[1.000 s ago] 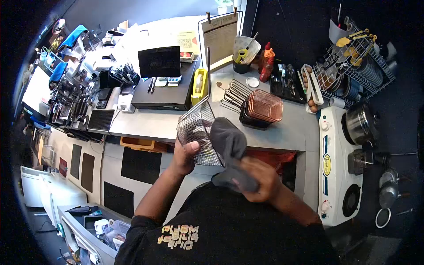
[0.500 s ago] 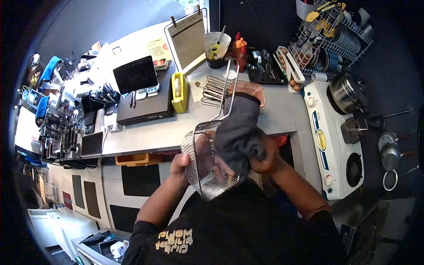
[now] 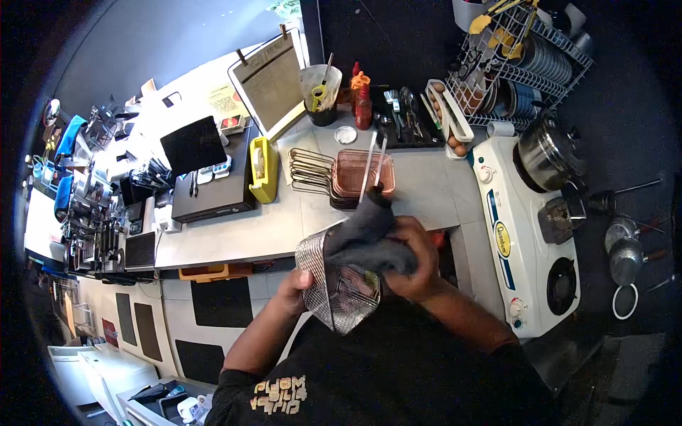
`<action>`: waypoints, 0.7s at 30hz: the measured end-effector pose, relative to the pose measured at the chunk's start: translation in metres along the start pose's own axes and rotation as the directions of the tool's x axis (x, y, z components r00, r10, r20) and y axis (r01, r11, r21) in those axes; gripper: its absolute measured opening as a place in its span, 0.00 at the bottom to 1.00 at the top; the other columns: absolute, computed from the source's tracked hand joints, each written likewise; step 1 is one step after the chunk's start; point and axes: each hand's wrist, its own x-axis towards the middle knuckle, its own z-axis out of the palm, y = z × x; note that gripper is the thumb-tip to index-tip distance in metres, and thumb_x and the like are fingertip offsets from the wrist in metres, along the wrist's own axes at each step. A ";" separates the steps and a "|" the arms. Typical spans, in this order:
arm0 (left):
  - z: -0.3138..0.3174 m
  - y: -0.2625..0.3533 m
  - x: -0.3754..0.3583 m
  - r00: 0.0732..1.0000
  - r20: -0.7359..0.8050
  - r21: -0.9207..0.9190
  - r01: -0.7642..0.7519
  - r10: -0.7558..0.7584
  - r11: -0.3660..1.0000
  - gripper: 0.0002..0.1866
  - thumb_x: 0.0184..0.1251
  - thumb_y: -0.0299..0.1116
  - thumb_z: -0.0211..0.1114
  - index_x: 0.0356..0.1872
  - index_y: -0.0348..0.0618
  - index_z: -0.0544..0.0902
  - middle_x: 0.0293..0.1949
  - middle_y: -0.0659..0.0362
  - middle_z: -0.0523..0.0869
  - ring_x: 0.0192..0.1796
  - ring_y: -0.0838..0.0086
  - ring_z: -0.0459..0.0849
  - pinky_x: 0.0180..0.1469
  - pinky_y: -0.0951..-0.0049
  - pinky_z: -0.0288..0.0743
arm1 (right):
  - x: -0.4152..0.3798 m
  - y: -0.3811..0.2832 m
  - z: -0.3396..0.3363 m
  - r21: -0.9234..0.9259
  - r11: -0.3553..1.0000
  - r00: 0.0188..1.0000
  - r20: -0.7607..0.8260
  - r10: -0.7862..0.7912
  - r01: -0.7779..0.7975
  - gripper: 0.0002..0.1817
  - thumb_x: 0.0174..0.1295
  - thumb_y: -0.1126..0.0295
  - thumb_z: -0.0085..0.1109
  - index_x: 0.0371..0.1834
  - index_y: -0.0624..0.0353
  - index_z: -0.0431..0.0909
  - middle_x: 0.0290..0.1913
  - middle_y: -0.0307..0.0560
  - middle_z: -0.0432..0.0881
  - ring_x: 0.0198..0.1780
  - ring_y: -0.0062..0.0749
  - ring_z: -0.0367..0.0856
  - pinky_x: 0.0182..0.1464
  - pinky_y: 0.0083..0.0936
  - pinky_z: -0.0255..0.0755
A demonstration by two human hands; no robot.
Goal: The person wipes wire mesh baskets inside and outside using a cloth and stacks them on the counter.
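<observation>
In front of my chest, tilted, is a silver wire-mesh frying basket (image 3: 339, 307) with a long wire handle pointing away from me. My left hand (image 3: 293, 290) grips its left side, the thumb over the mesh. A dark grey cloth (image 3: 373, 238) is bunched in my right hand (image 3: 415, 259), its fingers wrapped round one end. The cloth lies over the basket's rim near the handle and hides part of both. Beyond it on the counter, copper-coloured mini frying baskets (image 3: 363, 172) sit stacked, their wire handles pointing left.
A yellow tape dispenser (image 3: 263, 170) stands beside the black cash drawer (image 3: 213, 199). Sauce bottles (image 3: 363, 106), a cutlery tray (image 3: 408, 121) and an egg holder (image 3: 449, 121) line the back. At right is a white gas stove (image 3: 501, 234) with a steel pot (image 3: 549, 153).
My right hand and the cloth have moved down and left toward the basket's rim. The frying basket has turned and sits slightly lower. The copper-coloured baskets are less covered.
</observation>
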 end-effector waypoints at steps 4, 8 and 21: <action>0.011 -0.017 0.037 0.983 0.159 -0.023 0.094 -0.089 0.995 0.57 0.42 0.55 0.73 0.72 0.38 0.56 0.61 0.38 0.71 0.50 0.38 0.82 0.50 0.49 0.80 | 0.016 0.028 -0.024 0.389 0.918 0.982 -0.128 0.138 -0.078 0.23 0.63 0.60 0.61 0.53 0.67 0.71 0.49 0.51 0.78 0.50 0.37 0.80 0.55 0.31 0.73; 0.006 -0.028 0.073 0.955 0.272 0.002 0.119 -0.115 0.993 0.61 0.42 0.58 0.70 0.76 0.40 0.50 0.70 0.38 0.62 0.59 0.37 0.74 0.53 0.39 0.73 | 0.029 0.033 -0.064 0.312 0.947 0.996 0.063 0.063 -0.080 0.24 0.65 0.58 0.63 0.55 0.64 0.70 0.52 0.51 0.77 0.54 0.34 0.79 0.56 0.29 0.74; 0.047 -0.066 0.112 0.969 -0.120 -0.001 -0.216 0.214 0.976 0.62 0.34 0.52 0.76 0.74 0.37 0.55 0.65 0.41 0.66 0.66 0.47 0.68 0.63 0.46 0.69 | 0.043 0.097 -0.100 0.661 0.452 0.770 0.319 0.553 -0.599 0.12 0.73 0.69 0.50 0.53 0.63 0.75 0.46 0.44 0.82 0.50 0.27 0.79 0.56 0.28 0.73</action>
